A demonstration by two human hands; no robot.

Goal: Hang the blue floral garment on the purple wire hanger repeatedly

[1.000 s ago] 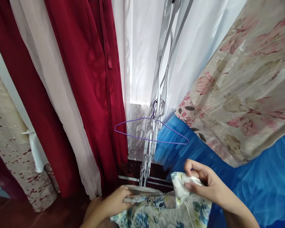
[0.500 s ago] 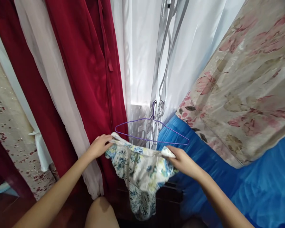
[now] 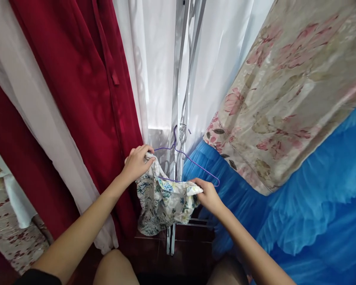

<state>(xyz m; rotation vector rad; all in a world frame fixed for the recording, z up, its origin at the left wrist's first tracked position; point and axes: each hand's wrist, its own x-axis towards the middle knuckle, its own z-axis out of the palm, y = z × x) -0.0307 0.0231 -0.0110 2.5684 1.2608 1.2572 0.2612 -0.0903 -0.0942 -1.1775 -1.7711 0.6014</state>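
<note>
A small, gathered floral garment (image 3: pixel 169 206), white with blue and yellow flowers, is stretched between my two hands. My left hand (image 3: pixel 138 160) is closed on its upper left edge, beside the left arm of a thin purple hanger (image 3: pixel 201 167). That end of the hanger is hidden behind my fingers and the cloth. My right hand (image 3: pixel 208 194) pinches the upper right edge just below the hanger's right end, which is outside the cloth. The hanger hangs by its hook from a metal stand (image 3: pixel 178 91).
Long dark red fabric (image 3: pixel 86 79) and pale pink fabric (image 3: pixel 44 107) hang on the left. White fabric (image 3: pixel 157 71) hangs behind the stand. To the right are a beige dress with pink flowers (image 3: pixel 267 118) and blue tulle (image 3: pixel 299 213). My knee (image 3: pixel 115 269) shows below.
My left hand has raised its side of the garment to the hanger's left arm, covering that end. My right hand stays below the right end. The view has shifted right.
</note>
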